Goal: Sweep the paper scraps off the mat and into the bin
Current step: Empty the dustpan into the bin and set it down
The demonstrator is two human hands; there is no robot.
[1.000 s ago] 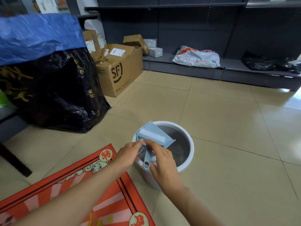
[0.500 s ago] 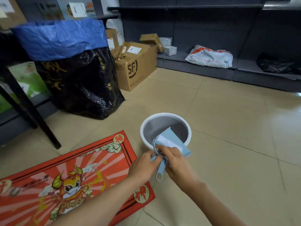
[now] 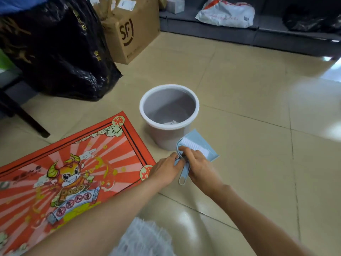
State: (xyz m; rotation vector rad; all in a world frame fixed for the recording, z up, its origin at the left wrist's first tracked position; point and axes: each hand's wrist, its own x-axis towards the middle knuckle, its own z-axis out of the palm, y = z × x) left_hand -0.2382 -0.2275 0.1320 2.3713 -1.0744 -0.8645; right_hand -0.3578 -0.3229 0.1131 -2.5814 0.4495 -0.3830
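Paper scraps [image 3: 170, 123]: one white clump visible at the bottom of the bin; none that I can make out on the mat. A second ago I held the dustpan tipped over the bin's mouth; now it is down on the floor just beside the bin, so I judge the emptying done and the task near its end, with only the tools left to put away.

Bin [image 3: 142, 109]: one, grey with a pale rim, upright on the floor, just off the mat's far corner.

Mat [image 3: 77, 163]: one, red with a cartoon ox, lying flat on the floor to my left.

Dustpan [image 3: 200, 140]: one, pale blue, touching the bin's near wall.

Brush [image 3: 193, 146]: one, white bristles, resting in the pan, its looped handle pointing back towards me.

My left hand [image 3: 165, 169]: one, grip pinching the pan's rear edge by the handle.

My right hand [image 3: 200, 166]: one, fingers curled over the brush handle.

Surroundings: one black sack [image 3: 60, 45], one printed cardboard box [image 3: 129, 34], one white parcel bag [image 3: 226, 12] on a low shelf, one pale fluffy item [image 3: 144, 239] near my knees.
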